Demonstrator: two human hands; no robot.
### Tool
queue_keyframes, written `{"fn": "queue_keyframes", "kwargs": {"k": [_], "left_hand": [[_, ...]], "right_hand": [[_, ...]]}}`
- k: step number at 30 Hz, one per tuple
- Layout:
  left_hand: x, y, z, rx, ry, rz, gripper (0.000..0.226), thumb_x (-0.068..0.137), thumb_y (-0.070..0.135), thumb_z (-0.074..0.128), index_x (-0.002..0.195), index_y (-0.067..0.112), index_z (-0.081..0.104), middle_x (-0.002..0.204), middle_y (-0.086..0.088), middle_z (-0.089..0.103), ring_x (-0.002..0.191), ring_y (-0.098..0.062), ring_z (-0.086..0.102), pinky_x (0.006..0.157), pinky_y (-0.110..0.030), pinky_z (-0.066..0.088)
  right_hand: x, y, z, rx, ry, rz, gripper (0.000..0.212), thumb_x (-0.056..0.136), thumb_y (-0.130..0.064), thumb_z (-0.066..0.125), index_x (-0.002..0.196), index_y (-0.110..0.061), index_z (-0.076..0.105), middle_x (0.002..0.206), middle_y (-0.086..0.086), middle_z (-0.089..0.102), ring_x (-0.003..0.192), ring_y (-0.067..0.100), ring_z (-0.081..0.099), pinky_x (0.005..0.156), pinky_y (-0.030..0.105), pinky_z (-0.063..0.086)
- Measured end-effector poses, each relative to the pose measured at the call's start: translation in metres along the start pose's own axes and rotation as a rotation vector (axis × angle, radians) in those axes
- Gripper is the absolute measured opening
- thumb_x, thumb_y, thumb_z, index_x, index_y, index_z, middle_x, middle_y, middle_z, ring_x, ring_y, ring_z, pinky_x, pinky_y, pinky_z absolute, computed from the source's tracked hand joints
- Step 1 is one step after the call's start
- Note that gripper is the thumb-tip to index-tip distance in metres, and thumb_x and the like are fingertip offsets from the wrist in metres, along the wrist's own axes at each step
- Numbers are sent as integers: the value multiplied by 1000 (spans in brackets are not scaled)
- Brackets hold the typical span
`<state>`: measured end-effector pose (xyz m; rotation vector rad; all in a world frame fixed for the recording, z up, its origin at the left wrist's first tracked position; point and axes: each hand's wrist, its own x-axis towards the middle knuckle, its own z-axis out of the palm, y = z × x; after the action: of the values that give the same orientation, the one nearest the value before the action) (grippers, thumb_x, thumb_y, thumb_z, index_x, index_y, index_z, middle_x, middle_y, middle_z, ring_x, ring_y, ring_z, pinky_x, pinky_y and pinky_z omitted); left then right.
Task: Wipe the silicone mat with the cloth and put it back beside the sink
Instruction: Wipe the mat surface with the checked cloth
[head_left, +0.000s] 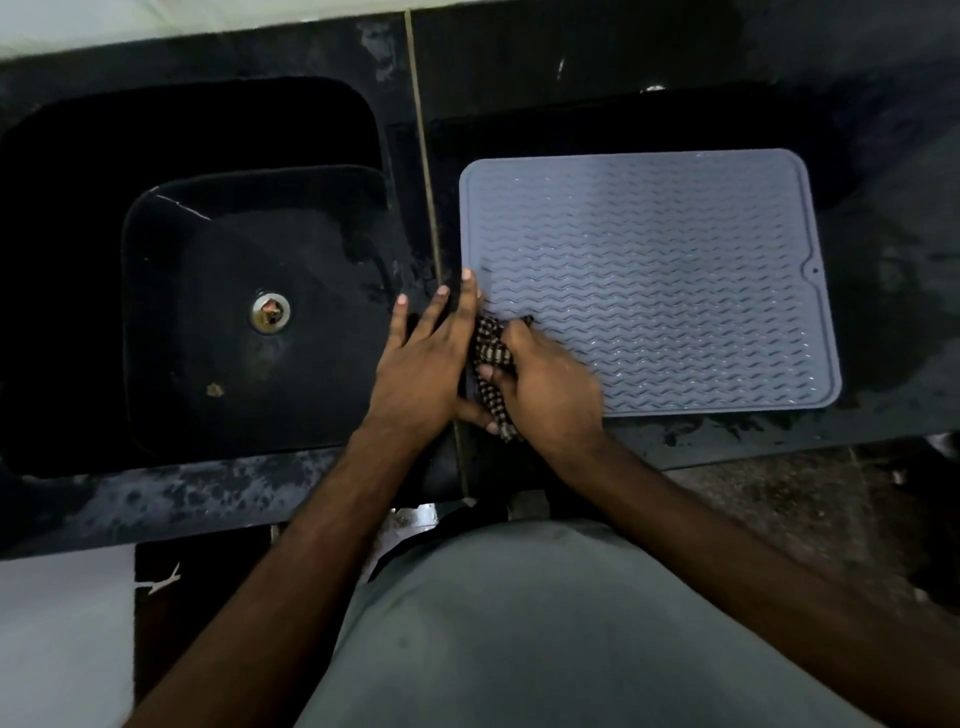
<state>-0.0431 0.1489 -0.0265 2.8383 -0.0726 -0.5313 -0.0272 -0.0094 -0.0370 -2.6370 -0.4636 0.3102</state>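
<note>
Grey silicone mat (649, 280) lies flat on the black table (883, 312), its left edge just beside the seam strip (423, 171) that parts it from the dark sink (208, 291). At the mat's near-left corner the right hand (545, 384) has its grip clenched around a bunched checked cloth (491, 353), pressing it onto the ribbed surface. Spread flat with its grip released, the left hand (421, 364) rests fingertips on the mat's left rim and the strip. Most of the mat stretches uncovered toward the right and far edges, with bare wet table beyond.
</note>
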Motion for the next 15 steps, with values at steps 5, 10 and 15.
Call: {"fn": "queue_keyframes", "kwargs": {"k": [5,10,15], "left_hand": [[-2,22,-1,-11,78,-129,163,45,81,75,155,16,-25,162,7,32,156,-20,-1,115,-46,-26],[5,35,-6,55,48,-169,166,41,80,80,154,24,-28,160,5,33,156,-24,5,115,-50,-21],[6,40,-7,89,15,-215,162,44,83,75,154,25,-28,160,5,29,155,-27,7,120,-56,-13]], "right_hand": [[3,15,-12,-22,39,17,33,87,-39,65,110,-23,46,104,0,62,95,25,61,66,39,51],[-4,18,-10,-215,95,-82,20,92,-22,51,111,-23,47,105,1,59,97,23,60,59,39,54],[-6,25,-17,-215,86,-81,27,89,-20,56,113,-24,43,105,3,58,94,23,61,56,37,53]]}}
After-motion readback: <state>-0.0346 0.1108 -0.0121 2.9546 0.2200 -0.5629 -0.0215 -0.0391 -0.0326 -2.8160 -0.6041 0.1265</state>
